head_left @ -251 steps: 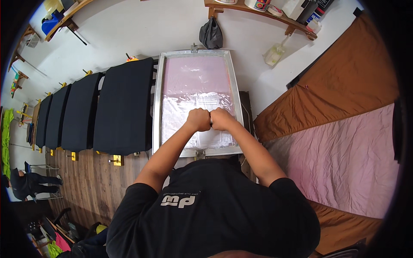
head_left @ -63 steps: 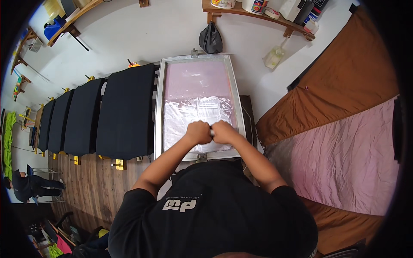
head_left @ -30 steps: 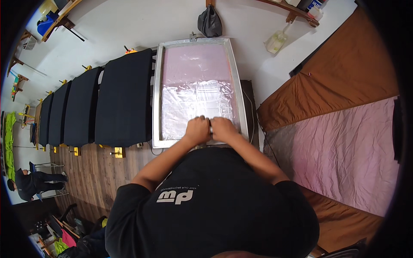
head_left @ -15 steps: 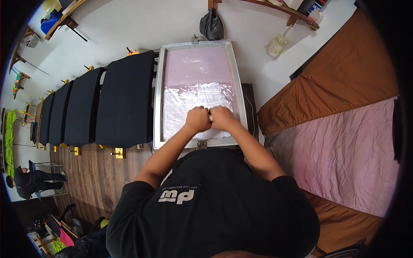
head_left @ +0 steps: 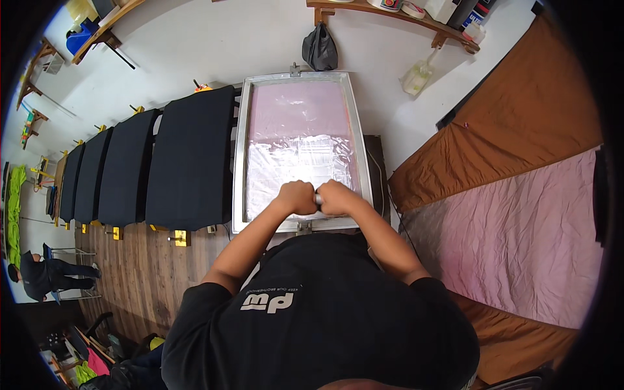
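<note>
In front of me lies a metal-rimmed printing screen (head_left: 240, 149) with pinkish mesh. A shiny, wrinkled clear layer (head_left: 279, 162) covers its nearer half. My left hand (head_left: 296, 197) and my right hand (head_left: 338, 197) are both fists, side by side over the near end of the screen. Between them shows a short silvery and dark piece (head_left: 318, 200) of what they grip; the rest is hidden by my fingers. A metal clamp (head_left: 304, 227) sits at the near rim.
Several black cloth-covered boards (head_left: 192, 159) stand in a row to the left. A black bag (head_left: 320, 49) hangs on the wall beyond the screen. Brown and pink cloth (head_left: 513, 227) hangs at the right. Far left, another person (head_left: 49, 276) is beside a metal stand.
Both fists have moved a little nearer to me along the screen, still close together. The whole view has shifted slightly, so the screen and boards appear lower.
</note>
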{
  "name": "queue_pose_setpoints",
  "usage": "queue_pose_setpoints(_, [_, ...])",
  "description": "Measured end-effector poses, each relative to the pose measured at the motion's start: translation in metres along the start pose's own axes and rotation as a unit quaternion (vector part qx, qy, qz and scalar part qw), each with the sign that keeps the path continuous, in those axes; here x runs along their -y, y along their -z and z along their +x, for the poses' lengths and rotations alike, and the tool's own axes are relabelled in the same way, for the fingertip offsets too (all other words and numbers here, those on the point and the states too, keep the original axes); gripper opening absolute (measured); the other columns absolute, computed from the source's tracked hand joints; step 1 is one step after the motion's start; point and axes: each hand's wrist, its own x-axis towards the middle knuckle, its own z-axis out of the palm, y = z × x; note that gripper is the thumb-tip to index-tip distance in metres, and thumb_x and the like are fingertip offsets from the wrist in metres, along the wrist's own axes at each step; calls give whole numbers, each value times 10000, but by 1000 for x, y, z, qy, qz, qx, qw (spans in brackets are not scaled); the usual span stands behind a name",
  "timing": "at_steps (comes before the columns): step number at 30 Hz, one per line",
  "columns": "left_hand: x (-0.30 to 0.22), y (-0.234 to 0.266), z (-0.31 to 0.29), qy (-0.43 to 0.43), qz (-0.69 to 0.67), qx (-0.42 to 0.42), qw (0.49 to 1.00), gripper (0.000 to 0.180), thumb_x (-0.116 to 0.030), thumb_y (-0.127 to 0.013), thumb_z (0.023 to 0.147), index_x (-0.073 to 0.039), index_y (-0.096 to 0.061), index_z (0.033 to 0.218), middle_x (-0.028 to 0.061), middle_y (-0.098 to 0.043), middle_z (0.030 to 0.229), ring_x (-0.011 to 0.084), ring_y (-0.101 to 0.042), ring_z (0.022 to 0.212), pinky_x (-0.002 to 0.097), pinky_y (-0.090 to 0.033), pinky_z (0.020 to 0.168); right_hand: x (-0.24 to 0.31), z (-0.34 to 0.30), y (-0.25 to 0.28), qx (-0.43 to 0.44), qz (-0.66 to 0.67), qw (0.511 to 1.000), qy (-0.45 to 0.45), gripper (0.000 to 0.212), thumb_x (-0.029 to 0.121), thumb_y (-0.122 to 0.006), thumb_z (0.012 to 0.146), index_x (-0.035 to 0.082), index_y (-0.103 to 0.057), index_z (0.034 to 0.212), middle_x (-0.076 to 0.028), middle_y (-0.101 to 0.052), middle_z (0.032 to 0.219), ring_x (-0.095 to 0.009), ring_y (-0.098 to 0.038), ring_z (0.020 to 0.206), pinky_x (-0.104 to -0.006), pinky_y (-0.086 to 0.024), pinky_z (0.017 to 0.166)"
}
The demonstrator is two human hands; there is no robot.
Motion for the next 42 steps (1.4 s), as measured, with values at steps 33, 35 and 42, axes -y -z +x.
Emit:
queue_pose_setpoints(33, [2,-25,-4,-70,23,-84,994,273,-322,-693,683,-51,-717,670,203,-702,709,390,-710,691,479,-583,676,2,-4,-14,-16,-46,999,24,206,148,-688,632,-4,-725,765,-264,-700,819,-444,-691,804,-502,-579,773])
queue_pose_setpoints(35, [-1,-31,-14,-62,7,-81,995,287,-324,-690,692,-40,-724,701,203,-708,727,387,-711,704,474,-582,683,7,-13,-24,-21,-41,999,19,230,153,-699,630,3,-735,802,-259,-706,835,-430,-698,819,-496,-580,772])
queue_pose_setpoints(42, [-4,-6,-8,-25,-2,-62,998,249,-290,-661,739,-67,-751,807,199,-730,825,378,-722,809,471,-582,735,8,-7,5,-29,-24,999,-2,230,57,-656,685,-1,-743,890,-252,-716,904,-441,-695,880,-503,-572,803])
